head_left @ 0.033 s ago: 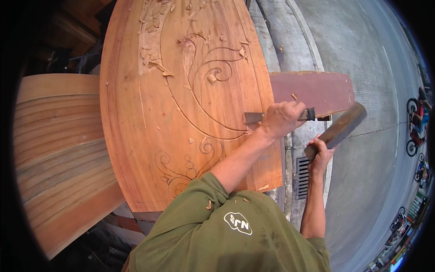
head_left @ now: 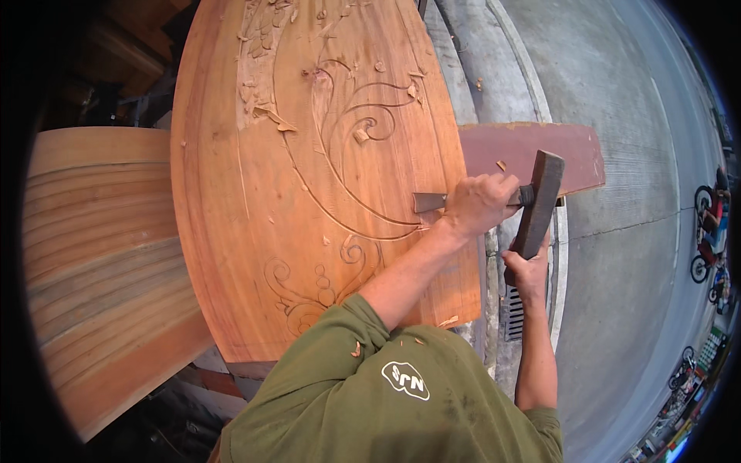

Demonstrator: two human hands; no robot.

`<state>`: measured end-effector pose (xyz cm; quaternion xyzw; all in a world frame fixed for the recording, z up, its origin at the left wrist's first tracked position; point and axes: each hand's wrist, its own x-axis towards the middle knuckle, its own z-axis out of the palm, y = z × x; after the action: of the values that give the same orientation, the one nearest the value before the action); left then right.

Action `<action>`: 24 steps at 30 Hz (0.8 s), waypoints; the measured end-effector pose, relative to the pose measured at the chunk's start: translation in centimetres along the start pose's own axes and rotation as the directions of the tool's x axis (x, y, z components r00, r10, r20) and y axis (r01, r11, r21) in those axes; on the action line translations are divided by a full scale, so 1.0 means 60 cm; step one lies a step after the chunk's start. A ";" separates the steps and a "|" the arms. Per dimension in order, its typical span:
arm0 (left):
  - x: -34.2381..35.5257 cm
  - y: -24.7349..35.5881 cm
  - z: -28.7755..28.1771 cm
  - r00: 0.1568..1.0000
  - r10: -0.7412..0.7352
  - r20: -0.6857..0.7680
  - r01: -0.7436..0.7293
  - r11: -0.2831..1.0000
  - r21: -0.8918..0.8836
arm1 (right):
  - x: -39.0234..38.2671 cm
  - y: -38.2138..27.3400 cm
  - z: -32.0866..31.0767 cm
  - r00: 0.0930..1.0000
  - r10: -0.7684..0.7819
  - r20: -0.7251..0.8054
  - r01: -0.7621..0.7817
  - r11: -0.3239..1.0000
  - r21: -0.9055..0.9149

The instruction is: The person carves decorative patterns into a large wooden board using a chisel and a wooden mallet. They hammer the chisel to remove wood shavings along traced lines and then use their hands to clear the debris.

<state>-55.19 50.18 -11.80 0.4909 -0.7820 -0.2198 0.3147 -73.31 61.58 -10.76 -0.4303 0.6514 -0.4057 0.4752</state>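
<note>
My left hand (head_left: 480, 204) is closed around a chisel (head_left: 429, 202), its flat blade resting on a large carved wooden panel (head_left: 293, 201). The blade lies near the right edge of the panel, by the end of a curved groove. My right hand (head_left: 529, 272) grips the lower end of a dark, squared wooden mallet (head_left: 540, 197). The mallet's side is at the banded butt of the chisel handle, touching it or very close. Scrolls and leaves are cut or drawn on the panel, and curled wood shavings (head_left: 278, 119) lie on it.
A reddish-brown board (head_left: 575, 150) sticks out from under the panel on the right. Slatted wooden boards (head_left: 108, 247) stand at the left. Beyond a drain grate (head_left: 514, 312) lies a concrete pavement (head_left: 617, 309), with motorbikes (head_left: 704, 224) at the far right.
The mallet has swung leftward and turned more upright, from apart on the right to the chisel's butt. My right hand has moved slightly left with it; my left hand stays in place.
</note>
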 end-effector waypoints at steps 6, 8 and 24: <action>0.000 0.000 -0.004 0.998 0.026 -0.053 -0.028 0.999 -0.026 | 0.027 0.029 -0.095 0.936 0.094 -0.338 -0.032 0.983 0.183; 0.002 0.001 -0.004 0.997 0.045 -0.069 -0.047 0.998 -0.035 | 0.055 0.024 -0.084 0.879 0.159 -0.449 0.065 0.893 0.445; 0.002 -0.008 -0.036 0.987 0.047 -0.154 -0.058 0.996 -0.065 | 0.006 0.004 -0.014 1.000 0.004 0.028 -0.002 0.997 -0.077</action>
<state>-53.39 49.81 -10.56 0.4745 -0.7602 -0.2001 0.3961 -74.26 61.40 -10.88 -0.4530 0.6604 -0.3734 0.4682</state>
